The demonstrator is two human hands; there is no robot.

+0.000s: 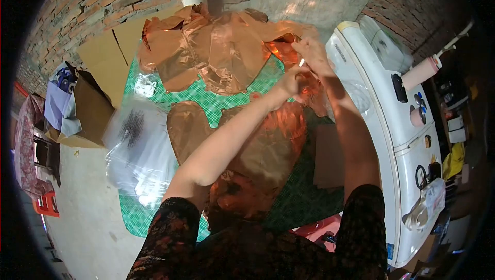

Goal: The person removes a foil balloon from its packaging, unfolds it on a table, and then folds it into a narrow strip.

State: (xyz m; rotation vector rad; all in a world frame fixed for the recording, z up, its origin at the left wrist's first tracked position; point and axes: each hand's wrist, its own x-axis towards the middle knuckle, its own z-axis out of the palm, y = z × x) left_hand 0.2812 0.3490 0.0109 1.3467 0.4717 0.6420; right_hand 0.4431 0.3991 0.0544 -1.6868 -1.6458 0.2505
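Note:
My left hand [291, 85] is closed on the edge of a shiny copper-coloured foil balloon [314, 90] at the right of the table. Just above it, my right hand [312, 54] has its fingers bent together at the same foil; the exact grip is partly hidden. A small white piece [301, 62] shows between the two hands. Under my forearms lies a large flat copper foil balloon [263, 151] with rounded lobes. More crumpled copper foil balloons [206, 48] are heaped at the table's far side.
The green patterned tabletop [135, 223] carries clear plastic bags [142, 146] at left and brown flat sheets [328, 156] at right. A white fridge lying along the right [368, 120] holds small items. An open cardboard box [90, 109] stands left, brick walls behind.

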